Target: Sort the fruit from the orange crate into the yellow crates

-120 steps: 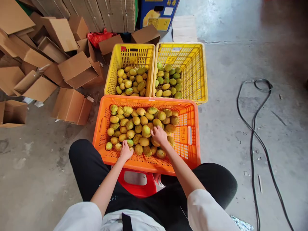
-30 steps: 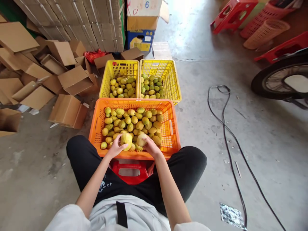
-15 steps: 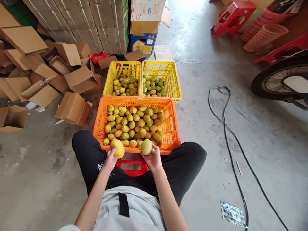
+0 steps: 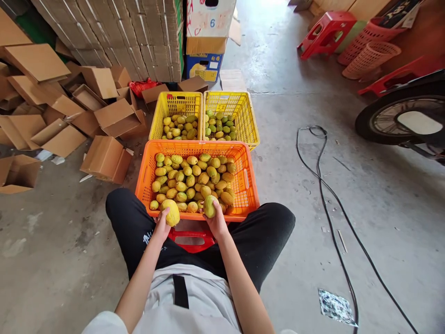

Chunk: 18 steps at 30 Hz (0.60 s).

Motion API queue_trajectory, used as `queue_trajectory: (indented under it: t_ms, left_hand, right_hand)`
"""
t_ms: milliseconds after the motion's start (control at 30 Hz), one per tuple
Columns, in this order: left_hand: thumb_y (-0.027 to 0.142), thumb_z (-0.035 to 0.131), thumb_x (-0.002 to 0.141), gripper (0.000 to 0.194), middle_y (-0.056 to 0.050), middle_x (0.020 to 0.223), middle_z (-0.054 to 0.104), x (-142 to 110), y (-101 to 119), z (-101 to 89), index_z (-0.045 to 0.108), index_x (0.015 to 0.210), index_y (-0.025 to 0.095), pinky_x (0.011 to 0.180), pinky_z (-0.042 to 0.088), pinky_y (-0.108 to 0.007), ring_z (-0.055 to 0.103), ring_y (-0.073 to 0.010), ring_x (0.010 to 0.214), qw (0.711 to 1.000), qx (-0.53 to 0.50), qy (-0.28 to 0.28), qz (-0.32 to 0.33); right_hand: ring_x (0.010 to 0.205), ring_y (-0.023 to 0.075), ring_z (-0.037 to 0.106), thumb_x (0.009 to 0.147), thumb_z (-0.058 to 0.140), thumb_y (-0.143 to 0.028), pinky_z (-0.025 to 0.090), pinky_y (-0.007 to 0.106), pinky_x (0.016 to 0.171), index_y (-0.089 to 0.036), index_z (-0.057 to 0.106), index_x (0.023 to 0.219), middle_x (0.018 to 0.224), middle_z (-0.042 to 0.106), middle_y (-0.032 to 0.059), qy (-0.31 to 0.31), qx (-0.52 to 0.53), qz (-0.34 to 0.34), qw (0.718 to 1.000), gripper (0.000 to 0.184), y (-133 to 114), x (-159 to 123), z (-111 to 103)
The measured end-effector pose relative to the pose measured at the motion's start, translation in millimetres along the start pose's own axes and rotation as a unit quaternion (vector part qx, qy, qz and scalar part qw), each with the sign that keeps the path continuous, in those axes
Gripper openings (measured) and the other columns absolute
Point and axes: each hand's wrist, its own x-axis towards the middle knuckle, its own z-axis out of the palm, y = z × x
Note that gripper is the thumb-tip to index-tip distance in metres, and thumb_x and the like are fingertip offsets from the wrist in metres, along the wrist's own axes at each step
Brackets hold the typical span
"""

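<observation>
My left hand (image 4: 162, 224) is closed round a plump yellow fruit (image 4: 171, 212), held at the near rim of the orange crate (image 4: 251, 197). Beside it, my right hand (image 4: 217, 221) grips a smaller pale green fruit (image 4: 209, 207), thumb along its right side. Under and beyond both hands, the crate holds many yellow-green oval fruits (image 4: 181, 186) in a loose layer. The exact kind of fruit is unclear. Between my knees, a red plastic stool (image 4: 193, 234) shows just below the crate.
Two yellow crates (image 4: 157, 118) with more fruit stand behind the orange one. Cardboard boxes (image 4: 104, 157) are heaped at the left, by stacked flat cartons (image 4: 139, 37). A black cable (image 4: 327, 185) crosses the floor at right, near a motorcycle wheel (image 4: 389, 111) and red stool (image 4: 328, 32).
The pale green fruit has turned in my right hand and risen slightly, with the thumb now over its side. The yellow fruit has also rotated in my left hand. The view has shifted a little.
</observation>
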Motion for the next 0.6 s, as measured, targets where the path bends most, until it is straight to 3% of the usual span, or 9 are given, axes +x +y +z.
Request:
queue_trajectory:
  t_ms: [100, 200, 400, 600]
  left_hand:
    - [0.059, 0.064, 0.080, 0.056, -0.008, 0.110, 0.072, -2, 3, 1.8, 0.064, 0.122, 0.021, 0.087, 0.057, -0.035, 0.069, -0.0242, 0.104, 0.998, 0.034, -0.054, 0.008]
    - [0.058, 0.068, 0.079, 0.060, -0.008, 0.108, 0.073, -5, 6, 3.6, 0.063, 0.126, 0.021, 0.090, 0.057, -0.038, 0.071, -0.0234, 0.098, 0.995, 0.020, -0.103, -0.002]
    - [0.053, 0.084, 0.068, 0.058, -0.010, 0.099, 0.077, -5, 4, 3.3, 0.067, 0.110, 0.016, 0.082, 0.059, -0.038, 0.074, -0.0238, 0.087, 0.996, -0.029, -0.077, -0.036]
    - [0.045, 0.076, 0.081, 0.043, -0.010, 0.098, 0.077, -5, 6, 4.8, 0.066, 0.109, 0.015, 0.070, 0.062, -0.031, 0.074, -0.0201, 0.080, 0.994, -0.080, -0.064, -0.047]
  right_hand:
    - [0.068, 0.0160, 0.060, 0.082, 0.062, -0.059, 0.042, 0.024, 0.051, -0.023, 0.061, 0.103, 0.088, 0.073, 0.0030, -0.004, -0.015, -0.011, 1.000, 0.042, -2, -2, 3]
    - [0.070, 0.0175, 0.061, 0.082, 0.059, -0.060, 0.043, 0.024, 0.052, -0.022, 0.061, 0.101, 0.082, 0.072, 0.0045, 0.013, -0.005, -0.007, 1.000, 0.042, 0, 1, 4]
    - [0.082, 0.0249, 0.070, 0.084, 0.050, -0.052, 0.056, 0.033, 0.062, -0.024, 0.062, 0.096, 0.083, 0.073, 0.0060, 0.075, 0.024, -0.023, 0.997, 0.033, 3, 15, -2]
    - [0.072, 0.0202, 0.070, 0.084, 0.052, -0.039, 0.057, 0.030, 0.056, -0.022, 0.066, 0.091, 0.085, 0.076, 0.0050, 0.069, 0.084, 0.005, 0.994, 0.023, 2, 16, -3]
